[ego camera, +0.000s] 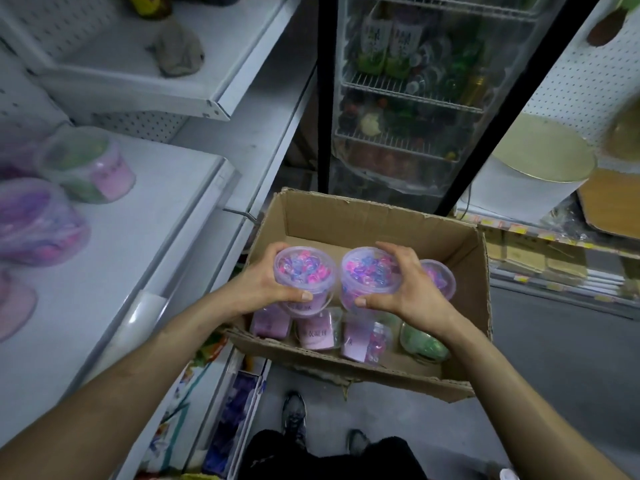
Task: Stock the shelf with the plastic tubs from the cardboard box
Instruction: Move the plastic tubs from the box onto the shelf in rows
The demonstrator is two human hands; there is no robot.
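Gripping one tub each in the head view: left hand [266, 289] curled round the left tub [304, 268], right hand [405, 289] round the right tub [370, 271], both held over the cardboard box [346, 213]. Spare tubs [315, 329] lay inside; the shelf [156, 237] was to the left. Tubs looked light, stiff and smooth, probably slippery. Best held round the wall under the lid rim.

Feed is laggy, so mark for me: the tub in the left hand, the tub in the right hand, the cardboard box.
left-hand tub [304, 270]: head view, centre of lid
right-hand tub [369, 268]: head view, centre of lid
cardboard box [363, 220]: head view, bare far inner wall
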